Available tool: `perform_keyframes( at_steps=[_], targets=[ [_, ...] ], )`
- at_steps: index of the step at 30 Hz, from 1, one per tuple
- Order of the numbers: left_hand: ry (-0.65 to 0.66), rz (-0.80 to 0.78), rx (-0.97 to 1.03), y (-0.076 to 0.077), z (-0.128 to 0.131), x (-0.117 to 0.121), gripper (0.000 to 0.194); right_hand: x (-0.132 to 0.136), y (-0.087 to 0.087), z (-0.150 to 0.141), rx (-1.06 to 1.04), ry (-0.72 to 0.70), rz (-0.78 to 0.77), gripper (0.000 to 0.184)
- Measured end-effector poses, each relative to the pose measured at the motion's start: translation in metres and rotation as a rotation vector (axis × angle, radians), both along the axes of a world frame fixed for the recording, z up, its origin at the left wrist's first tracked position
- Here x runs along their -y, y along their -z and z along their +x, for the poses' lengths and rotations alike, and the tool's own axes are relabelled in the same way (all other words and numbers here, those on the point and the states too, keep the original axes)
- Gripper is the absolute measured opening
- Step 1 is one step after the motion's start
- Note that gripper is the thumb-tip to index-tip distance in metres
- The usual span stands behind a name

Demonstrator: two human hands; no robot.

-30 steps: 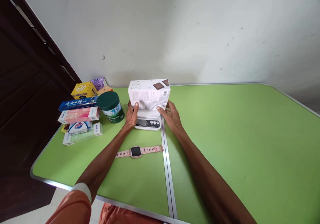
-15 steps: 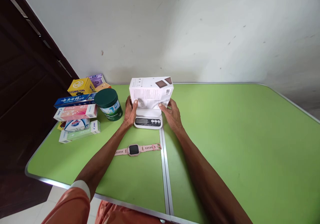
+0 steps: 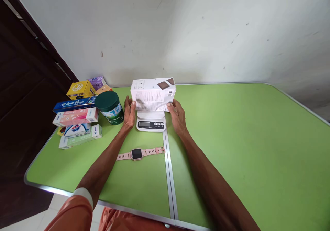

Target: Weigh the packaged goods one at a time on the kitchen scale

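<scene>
Fingers of the left hand (image 3: 129,112) stand apart from the thumb at the white box's (image 3: 152,100) left end; contact is unclear. The right hand (image 3: 177,117) has its thumb over the box's lower front corner, fingers beside that end; whether they pinch, I cannot tell. The green table (image 3: 244,138) lies beneath the scale (image 3: 150,124), the box above its rear, the green jar (image 3: 107,101) left of it, the pink watch (image 3: 136,153) nearer the person than it.
</scene>
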State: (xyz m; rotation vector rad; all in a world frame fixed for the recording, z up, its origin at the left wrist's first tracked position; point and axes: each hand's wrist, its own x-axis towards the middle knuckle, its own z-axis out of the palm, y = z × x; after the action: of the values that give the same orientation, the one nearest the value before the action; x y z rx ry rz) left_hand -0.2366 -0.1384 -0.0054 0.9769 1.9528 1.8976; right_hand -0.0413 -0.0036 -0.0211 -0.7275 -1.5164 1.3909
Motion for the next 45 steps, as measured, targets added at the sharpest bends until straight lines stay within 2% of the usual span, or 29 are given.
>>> perform_keyframes(
  at_steps=[4,12,16,19,24,28,33,37,40,45],
  targets=[
    [0.014,0.014,-0.012,-0.006,-0.001,0.001,0.114,-0.002,-0.001,-0.001,0.013,0.002,0.004,0.085],
    [0.120,0.022,-0.097,-0.035,-0.004,-0.007,0.100,-0.002,-0.003,-0.016,0.098,-0.009,0.078,0.074],
    [0.150,0.014,-0.080,-0.041,0.002,-0.011,0.097,-0.004,-0.003,-0.016,0.165,-0.040,0.054,0.087],
    [0.148,0.016,-0.108,-0.049,0.008,-0.011,0.096,-0.010,-0.012,-0.005,0.179,-0.075,0.034,0.095],
    [0.178,0.026,-0.142,-0.066,0.034,-0.024,0.101,-0.025,-0.041,0.047,0.214,-0.042,0.071,0.099],
    [0.372,0.001,-0.111,-0.065,0.075,-0.049,0.102,-0.035,-0.051,0.112,0.295,0.067,0.067,0.089],
    [0.577,-0.063,-0.175,-0.048,0.133,-0.079,0.093,-0.034,-0.034,0.188,0.375,0.218,-0.029,0.084],
    [0.677,-0.088,-0.211,-0.036,0.168,-0.092,0.083,-0.030,-0.017,0.231,0.393,0.291,-0.056,0.075],
    [0.702,-0.114,-0.242,-0.030,0.184,-0.101,0.081,-0.035,-0.009,0.250,0.373,0.319,-0.029,0.072],
    [0.754,-0.170,-0.279,-0.016,0.193,-0.131,0.101,-0.061,0.000,0.261,0.378,0.391,-0.008,0.072]
  ],
)
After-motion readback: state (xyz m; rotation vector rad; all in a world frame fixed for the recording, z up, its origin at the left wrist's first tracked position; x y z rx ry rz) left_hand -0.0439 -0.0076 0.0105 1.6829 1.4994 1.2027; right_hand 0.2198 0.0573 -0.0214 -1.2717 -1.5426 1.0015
